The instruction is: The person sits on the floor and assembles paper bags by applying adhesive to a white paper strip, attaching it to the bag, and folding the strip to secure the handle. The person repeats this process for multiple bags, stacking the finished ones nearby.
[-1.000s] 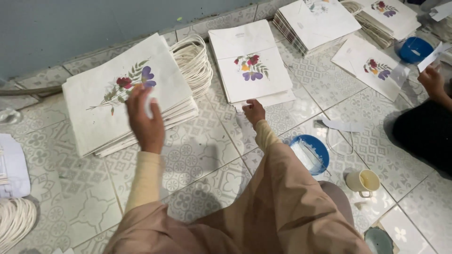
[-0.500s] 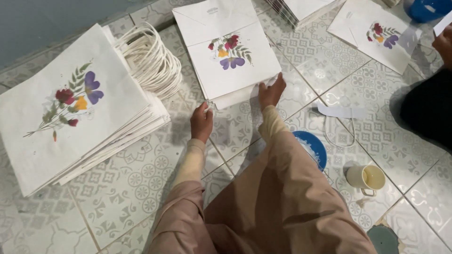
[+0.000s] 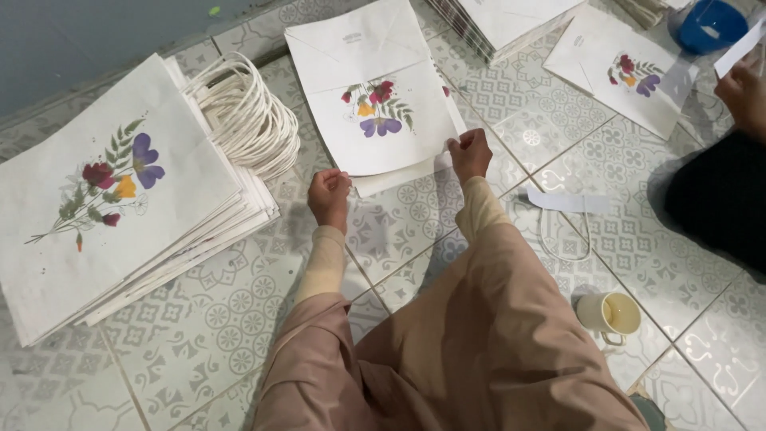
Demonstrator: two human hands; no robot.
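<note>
Two hands work at a white bag (image 3: 375,120) with pressed flowers, lying flat on the tiled floor (image 3: 231,319) ahead of our knees. Our right hand (image 3: 469,155) pinches the bag's near edge between closed fingers. Our left hand (image 3: 329,196) rests curled just beside its near left corner; we cannot tell whether it grips anything. A bag stack (image 3: 120,199) lies to the left, cord loops (image 3: 243,116) behind it, a cup (image 3: 610,314) by our right knee. Another person's hand (image 3: 746,92) holds a paper strip at far right.
</note>
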